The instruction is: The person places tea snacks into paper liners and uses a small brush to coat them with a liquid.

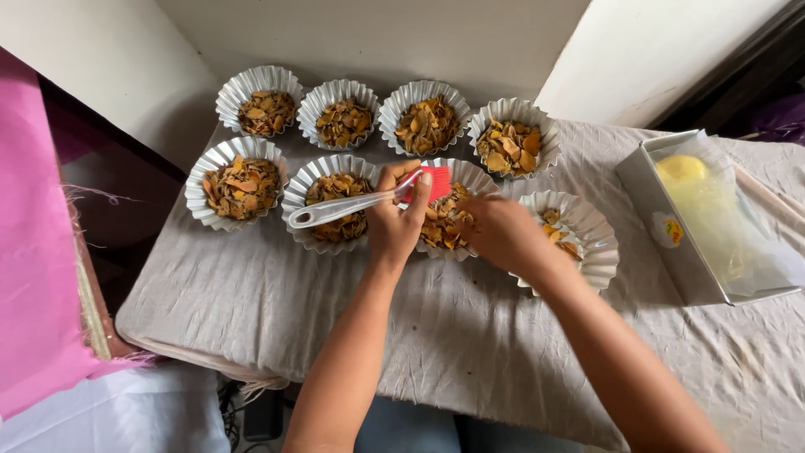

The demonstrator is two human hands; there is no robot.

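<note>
- Left hand [394, 220] has its fingers closed round a silicone pastry brush [369, 201]: red bristle head over the third foil cup [453, 210] of the front row, pale handle sticking out left across the second front cup [334, 201].
- Right hand [503, 235] sits at the right rim of that third cup, fingers curled down into or onto the orange-brown chips; can't tell if it's pinching any or just steadying the foil.
- Risk: the thin fluted foil deforms if the right hand presses the rim, and chips spill onto the wrinkled grey cloth [470, 335].
- Risk: the long handle sweeps low over the second front cup; a wrist turn could clip its rim or flick chips out.
- Risk: the right forearm crosses the half-filled cup [579, 239] right of the third cup; dropping the elbow crushes its near edge.
- Risk: all the cups nearly touch, so nudging one shoves its neighbours in the back row [386, 117].
- The open grey box [662, 201] with a plastic bag and a yellow lump sits well right of the third cup, low risk.
</note>
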